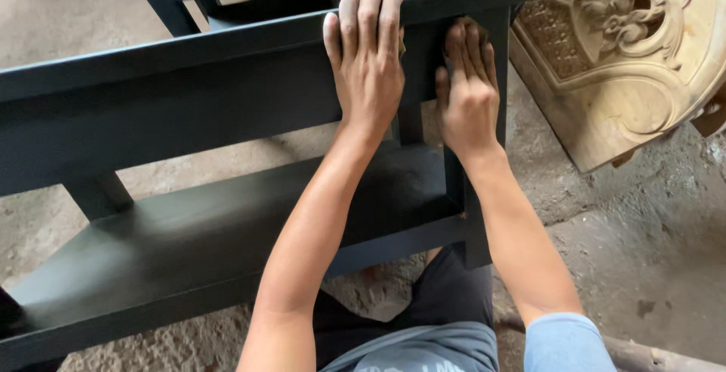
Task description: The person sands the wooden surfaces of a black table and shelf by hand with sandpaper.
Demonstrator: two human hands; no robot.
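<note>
head view is filled by a dark painted wooden bench frame (189, 92), which is seen lying close in front of the person, over a rough dusty floor (643, 251). the left hand (368, 54) is laid flat on the wide rail, with the fingers held together and hooked over the top edge, so the frame is steadied by it. the right hand (467, 88) is pressed flat against the corner post, fingers closed side by side; a small brownish piece, maybe sanding paper, seems to be kept under the fingertips, but this cannot be told for sure. the step in hand is judged to be the rubbing of the painted surface near the corner joint. for a further stroke, firm pressure and a steady frame would be needed, and the narrow inner angle of the joint would have to be reached with care. a carved pale wood panel (628, 47) is leaned just beside the corner on the right, so little room is left there. a lower shelf board (197, 243) is passed under both forearms.
</note>
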